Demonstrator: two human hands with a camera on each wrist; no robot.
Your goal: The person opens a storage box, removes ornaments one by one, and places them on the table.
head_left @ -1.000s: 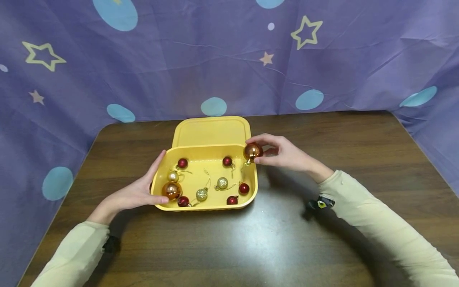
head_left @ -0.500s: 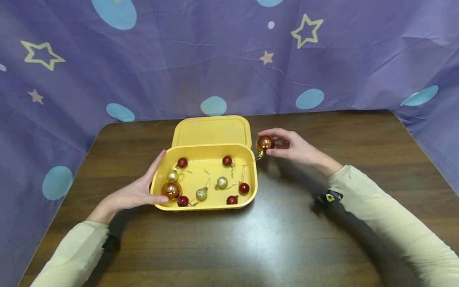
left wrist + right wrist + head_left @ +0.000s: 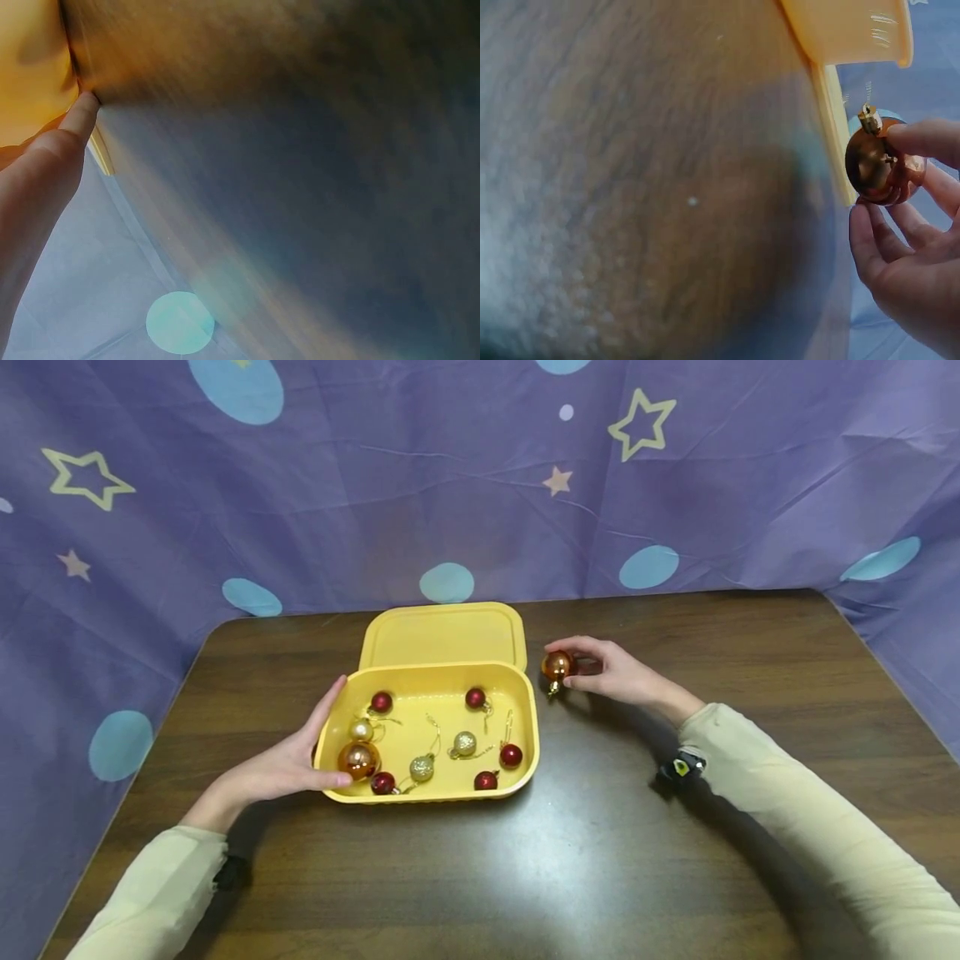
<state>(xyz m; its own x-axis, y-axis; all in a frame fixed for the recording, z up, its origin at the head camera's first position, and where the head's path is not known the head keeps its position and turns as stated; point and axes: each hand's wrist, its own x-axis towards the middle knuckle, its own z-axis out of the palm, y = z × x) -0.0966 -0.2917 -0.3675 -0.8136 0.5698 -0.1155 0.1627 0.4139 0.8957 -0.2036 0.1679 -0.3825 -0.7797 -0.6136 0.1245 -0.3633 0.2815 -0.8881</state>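
Note:
In the head view my right hand (image 3: 622, 675) pinches a shiny copper Christmas bauble (image 3: 557, 665) between thumb and fingers, close over the table right of the yellow box. The right wrist view shows the bauble's gold cap (image 3: 869, 120) beside the thumb. My left hand (image 3: 281, 764) holds the left end of the yellow box (image 3: 531, 727), its thumb at the front rim and fingers along the left wall. Inside lie another copper bauble (image 3: 358, 761), several small dark red baubles (image 3: 476, 697), glittery gold baubles (image 3: 465, 743) and a pale gold one (image 3: 362, 729).
A yellow lid (image 3: 446, 637) lies flat behind the box. The brown wooden table (image 3: 450, 877) reaches back to a purple curtain (image 3: 480, 485) with stars and blue spots. Thin gold strings trail from the baubles in the box.
My right hand has carried the copper bauble from the box's right rim to the right, then lowered it slightly towards the table. The left hand and box have stayed in place.

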